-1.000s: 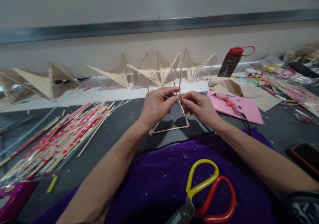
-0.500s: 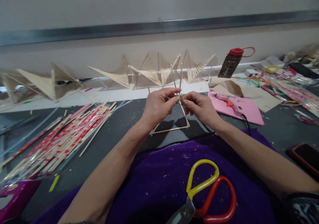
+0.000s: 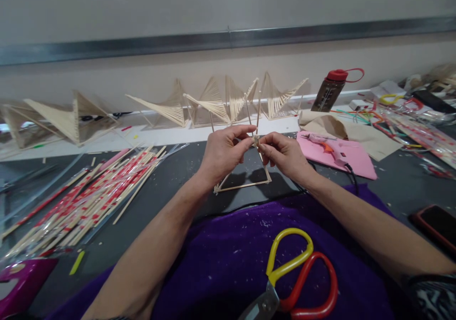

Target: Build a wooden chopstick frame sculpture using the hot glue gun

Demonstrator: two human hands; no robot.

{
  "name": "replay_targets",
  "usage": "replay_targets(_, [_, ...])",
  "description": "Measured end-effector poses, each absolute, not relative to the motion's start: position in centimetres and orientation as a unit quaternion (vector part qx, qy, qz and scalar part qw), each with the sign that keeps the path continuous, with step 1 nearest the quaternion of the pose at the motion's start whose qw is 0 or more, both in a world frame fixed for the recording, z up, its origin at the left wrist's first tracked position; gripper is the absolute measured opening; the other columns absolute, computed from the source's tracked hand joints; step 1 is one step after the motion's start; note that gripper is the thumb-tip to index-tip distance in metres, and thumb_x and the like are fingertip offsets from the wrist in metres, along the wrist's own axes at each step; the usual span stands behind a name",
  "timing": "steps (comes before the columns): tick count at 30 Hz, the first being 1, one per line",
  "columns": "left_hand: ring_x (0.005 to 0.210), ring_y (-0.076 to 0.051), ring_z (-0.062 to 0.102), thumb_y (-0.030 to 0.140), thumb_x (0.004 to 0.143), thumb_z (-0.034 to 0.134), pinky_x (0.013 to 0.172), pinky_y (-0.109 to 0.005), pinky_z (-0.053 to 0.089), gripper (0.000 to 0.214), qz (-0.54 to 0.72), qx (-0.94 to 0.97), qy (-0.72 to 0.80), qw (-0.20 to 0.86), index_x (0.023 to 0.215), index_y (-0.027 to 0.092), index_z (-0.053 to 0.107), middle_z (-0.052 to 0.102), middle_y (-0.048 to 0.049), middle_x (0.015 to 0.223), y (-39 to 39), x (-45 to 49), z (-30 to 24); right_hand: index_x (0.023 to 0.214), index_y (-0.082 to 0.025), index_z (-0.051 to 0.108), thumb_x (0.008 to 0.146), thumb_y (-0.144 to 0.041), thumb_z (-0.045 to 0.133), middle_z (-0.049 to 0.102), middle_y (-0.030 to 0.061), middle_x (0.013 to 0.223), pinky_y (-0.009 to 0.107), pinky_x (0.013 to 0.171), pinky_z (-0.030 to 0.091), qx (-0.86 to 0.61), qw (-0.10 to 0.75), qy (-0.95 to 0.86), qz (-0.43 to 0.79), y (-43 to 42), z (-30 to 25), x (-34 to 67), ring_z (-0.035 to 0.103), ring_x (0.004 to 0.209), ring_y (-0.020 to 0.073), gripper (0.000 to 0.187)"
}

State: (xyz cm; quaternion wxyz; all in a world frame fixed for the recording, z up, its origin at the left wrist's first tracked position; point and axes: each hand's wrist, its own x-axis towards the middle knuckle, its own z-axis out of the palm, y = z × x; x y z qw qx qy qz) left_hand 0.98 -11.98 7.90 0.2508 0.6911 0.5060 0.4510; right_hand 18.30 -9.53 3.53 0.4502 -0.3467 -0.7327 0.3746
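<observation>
My left hand (image 3: 223, 153) and my right hand (image 3: 285, 156) meet above the dark table, fingers pinched together on the top joint of a small frame of thin wooden sticks (image 3: 245, 185). The frame's base rests on the table between my wrists, and stick ends poke up above my fingertips. Both hands are closed on the sticks at that joint.
A pile of wrapped chopsticks (image 3: 89, 196) lies at the left. Finished stick sculptures (image 3: 213, 101) line the wall. A glue gun (image 3: 326, 145) rests on a pink sheet (image 3: 352, 161) at the right, near a red-capped bottle (image 3: 329, 89). Yellow-and-red scissors (image 3: 295, 272) lie on purple cloth (image 3: 221, 258). A phone (image 3: 436, 222) sits far right.
Almost nothing has moved. My fingers have shifted slightly at the joint of the stick frame, and the view has dipped a little.
</observation>
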Motion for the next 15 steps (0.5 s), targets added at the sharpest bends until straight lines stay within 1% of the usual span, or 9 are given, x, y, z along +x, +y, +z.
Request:
replay_targets(6, [0.040,-0.004,0.048,0.025,0.079,0.062,0.044,-0.019,0.043,0.033,0.449,0.693,0.503,0.253,0.110,0.017,0.071,0.071,-0.0024,0.078,-12.17,1.08,7.83,0.088,-0.018,0.059,0.089,-0.038,0.057,0.059,-0.0036,0.060,0.021,0.051,0.042,-0.358,0.450,-0.730,0.369,-9.66,3.47,18.23,0.055,0.050,0.0085,0.021])
replay_targets(10, [0.042,-0.005,0.051,0.024,0.080,0.062,0.047,-0.020,0.045,0.036,0.443,0.708,0.500,0.230,0.114,0.019,0.069,0.071,-0.0009,0.078,-12.49,1.41,7.71,0.088,-0.018,0.059,0.089,-0.041,0.056,0.060,-0.0035,0.062,0.021,0.051,0.042,-0.359,0.455,-0.727,0.368,-9.56,3.22,18.20,0.055,0.050,0.0080,0.023])
replay_targets(15, [0.056,-0.008,0.059,0.021,0.079,0.062,0.054,-0.019,0.047,0.042,0.432,0.723,0.505,0.186,0.121,0.018,0.064,0.072,-0.0010,0.080,-12.53,1.69,7.54,0.087,-0.018,0.058,0.089,-0.039,0.057,0.059,-0.0037,0.064,0.021,0.051,0.041,-0.355,0.460,-0.728,0.364,-9.63,3.21,18.11,0.055,0.049,0.0073,0.021])
